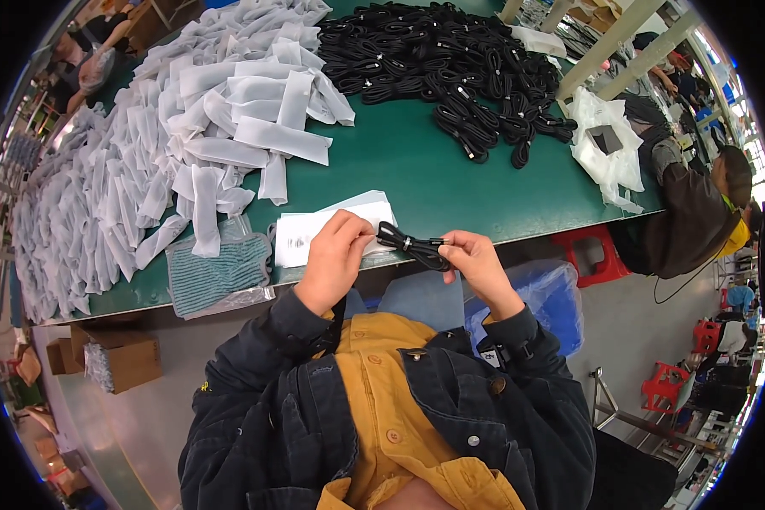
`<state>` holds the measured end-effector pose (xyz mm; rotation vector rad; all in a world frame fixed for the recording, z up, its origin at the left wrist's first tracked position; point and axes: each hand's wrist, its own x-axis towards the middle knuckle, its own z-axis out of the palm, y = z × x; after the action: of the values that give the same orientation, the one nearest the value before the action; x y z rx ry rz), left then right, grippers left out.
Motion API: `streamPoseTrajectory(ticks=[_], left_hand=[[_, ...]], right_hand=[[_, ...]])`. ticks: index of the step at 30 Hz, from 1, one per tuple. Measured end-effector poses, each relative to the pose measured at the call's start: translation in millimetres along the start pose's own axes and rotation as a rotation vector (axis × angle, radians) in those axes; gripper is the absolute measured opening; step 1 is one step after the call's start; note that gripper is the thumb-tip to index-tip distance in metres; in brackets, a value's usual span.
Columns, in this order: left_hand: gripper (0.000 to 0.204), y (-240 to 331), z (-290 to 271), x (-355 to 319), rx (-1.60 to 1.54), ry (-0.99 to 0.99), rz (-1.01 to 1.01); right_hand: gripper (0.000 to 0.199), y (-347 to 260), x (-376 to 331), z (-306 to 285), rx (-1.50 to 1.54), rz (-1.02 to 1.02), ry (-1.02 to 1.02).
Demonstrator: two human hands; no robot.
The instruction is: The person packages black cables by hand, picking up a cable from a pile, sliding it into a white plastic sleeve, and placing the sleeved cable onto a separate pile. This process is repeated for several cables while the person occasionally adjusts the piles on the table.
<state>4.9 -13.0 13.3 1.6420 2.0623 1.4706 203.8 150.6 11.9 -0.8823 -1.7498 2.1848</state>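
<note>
A coiled black cable (412, 246) with metal connector tips hangs over the table's near edge. My right hand (478, 263) pinches its right end between thumb and fingers. Close to the left end of the coil, my left hand (338, 259) has thumb and fingertips pressed together; what they hold, if anything, is too small to tell. Beneath and behind the left hand lies a stack of white paper sheets (296, 240) with some print. A folded teal ribbed cloth (221, 274) rests on clear plastic to the left of the papers.
Frosted plastic sleeves (229, 110) cover the green table's (382, 161) left side. Several black cables (476, 85) are piled at the back right. A white plastic bag (605, 144) holds a dark piece. Below stand a blue lined bin (552, 306), red stool (593, 255) and cardboard box (123, 357).
</note>
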Motion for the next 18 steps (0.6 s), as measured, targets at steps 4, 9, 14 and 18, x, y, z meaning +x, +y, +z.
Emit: streamPoseTrajectory(ticks=[4, 9, 14, 18], left_hand=[[0.009, 7.1, -2.8, 2.8, -0.061, -0.031, 0.030], [0.009, 6.9, -9.3, 8.2, 0.042, -0.027, 0.215], [0.010, -6.2, -6.8, 3.4, -0.082, -0.067, -0.210], [0.009, -9.2, -2.9, 1.8, -0.081, -0.038, -0.214]], right_hand=[[0.012, 5.1, 4.2, -7.4, 0.049, 0.159, -0.093], [0.014, 4.0, 7.7, -12.6, 0.452, 0.273, -0.116], [0.012, 5.2, 3.9, 3.1, 0.134, 0.103, 0.044], [0.013, -1.0, 2.2, 17.0, -0.029, -0.022, 0.118]])
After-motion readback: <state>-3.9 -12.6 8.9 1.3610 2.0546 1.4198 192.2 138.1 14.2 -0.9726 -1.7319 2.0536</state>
